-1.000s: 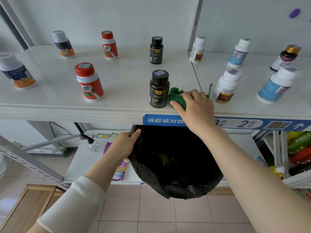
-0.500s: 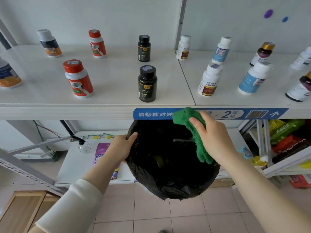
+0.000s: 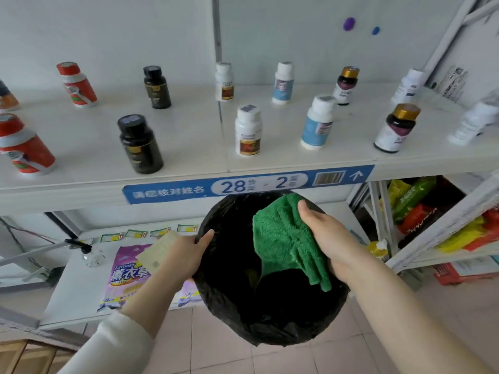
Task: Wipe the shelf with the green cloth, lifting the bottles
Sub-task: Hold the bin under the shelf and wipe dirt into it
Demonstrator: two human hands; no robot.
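L hand (image 3: 186, 255) gripped the rim of the black bag (image 3: 272, 314), holding it open below the shelf (image 3: 189, 147). R hand (image 3: 328, 238) was clamped on the green cloth (image 3: 283, 238), which hung crumpled and fluffy over the bag's mouth. Looked like a shake-out step btwn wipes; next move likely needs cloth back up top and a bottle (image 3: 248, 129) lifted w/ a freed hand. Bottles stood upright, spaced apart.

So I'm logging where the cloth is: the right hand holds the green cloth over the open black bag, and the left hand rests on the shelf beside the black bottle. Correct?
Not quite. The head view shows the left hand gripping the rim of the black bag, below the shelf, not resting on it. The rest stands: the right hand holds the green cloth over the open bag.
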